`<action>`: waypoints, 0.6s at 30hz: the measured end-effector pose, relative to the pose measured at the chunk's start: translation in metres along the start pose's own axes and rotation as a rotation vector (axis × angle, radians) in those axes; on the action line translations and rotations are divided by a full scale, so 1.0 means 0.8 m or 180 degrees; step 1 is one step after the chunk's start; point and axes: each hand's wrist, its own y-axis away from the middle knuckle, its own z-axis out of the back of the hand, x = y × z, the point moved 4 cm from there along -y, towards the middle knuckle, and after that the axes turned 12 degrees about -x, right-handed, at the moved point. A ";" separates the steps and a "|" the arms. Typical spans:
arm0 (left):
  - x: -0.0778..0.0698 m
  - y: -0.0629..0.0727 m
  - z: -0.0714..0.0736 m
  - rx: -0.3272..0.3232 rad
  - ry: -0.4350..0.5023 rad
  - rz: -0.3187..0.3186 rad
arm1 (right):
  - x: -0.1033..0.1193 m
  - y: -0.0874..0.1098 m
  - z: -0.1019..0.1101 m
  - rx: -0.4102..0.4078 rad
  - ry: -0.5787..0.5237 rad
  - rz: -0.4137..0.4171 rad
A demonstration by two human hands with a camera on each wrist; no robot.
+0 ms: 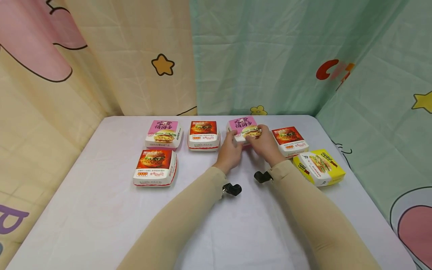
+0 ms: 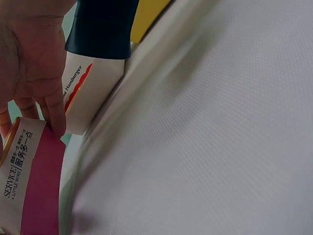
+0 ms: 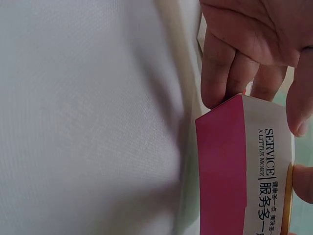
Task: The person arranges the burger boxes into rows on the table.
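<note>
A pink and white burger box point(image 1: 242, 129) is at the far middle of the table, between both hands. My left hand point(image 1: 230, 153) grips its left side, thumb toward the top. On the box's right side my right hand point(image 1: 266, 145) holds on, its thumb over the lid. In the left wrist view the left hand point(image 2: 34, 58) has its fingers at the box's end, beside a magenta lower panel point(image 2: 44, 181). The right wrist view shows fingers of the right hand point(image 3: 254, 44) against the opposite end of the same box point(image 3: 266, 156), lettered "SERVICE".
Left of the hands are a red-topped burger box point(image 1: 204, 135), another pink box point(image 1: 164, 134) and a red box point(image 1: 155, 167) in front of it. To the right, a red box point(image 1: 289, 141) stands next to a yellow box point(image 1: 318, 167). Curtains point(image 1: 256, 56) hang behind the white table point(image 1: 216, 232).
</note>
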 end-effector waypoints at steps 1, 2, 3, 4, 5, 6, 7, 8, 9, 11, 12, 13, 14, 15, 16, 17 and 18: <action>-0.001 0.000 0.000 -0.0020 0.0016 -0.0017 | 0.001 0.001 0.001 -0.0010 -0.0002 0.0005; -0.001 0.001 0.001 -0.0040 0.0042 -0.0029 | 0.002 0.003 0.002 -0.0020 -0.0017 0.0003; -0.002 0.001 0.001 -0.0057 0.0062 -0.0041 | 0.002 0.004 0.003 -0.0035 -0.0034 -0.0002; -0.003 0.002 0.001 -0.0074 0.0081 -0.0055 | 0.003 0.006 0.004 -0.0053 -0.0045 -0.0007; -0.003 0.003 0.002 -0.0091 0.0091 -0.0075 | 0.003 0.008 0.005 -0.0075 -0.0058 -0.0004; -0.005 0.004 0.003 -0.0108 0.0098 -0.0099 | 0.004 0.009 0.006 -0.0103 -0.0073 0.0006; -0.006 0.005 0.004 -0.0123 0.0104 -0.0120 | 0.004 0.011 0.007 -0.0134 -0.0088 0.0019; -0.007 0.006 0.005 -0.0139 0.0110 -0.0139 | 0.005 0.013 0.008 -0.0173 -0.0103 0.0046; -0.009 0.008 0.007 -0.0155 0.0101 -0.0159 | 0.006 0.015 0.009 -0.0209 -0.0110 0.0080; -0.012 0.011 0.010 -0.0192 0.0103 -0.0196 | 0.007 0.019 0.012 -0.0256 -0.0116 0.0179; -0.014 0.013 0.012 -0.0210 0.0104 -0.0211 | 0.008 0.021 0.013 -0.0268 -0.0102 0.0235; -0.015 0.014 0.014 -0.0227 0.0102 -0.0226 | 0.009 0.024 0.015 -0.0279 -0.0076 0.0289; -0.017 0.016 0.016 -0.0240 0.0114 -0.0250 | 0.010 0.026 0.017 -0.0289 -0.0044 0.0341; -0.019 0.018 0.018 -0.0250 0.0123 -0.0273 | 0.011 0.028 0.019 -0.0298 -0.0009 0.0392; -0.021 0.020 0.020 -0.0258 0.0142 -0.0297 | 0.012 0.031 0.021 -0.0306 0.0023 0.0436; -0.023 0.022 0.021 -0.0263 0.0151 -0.0325 | 0.013 0.034 0.023 -0.0318 0.0058 0.0463; -0.024 0.023 0.023 -0.0268 0.0163 -0.0356 | 0.014 0.037 0.025 -0.0324 0.0085 0.0480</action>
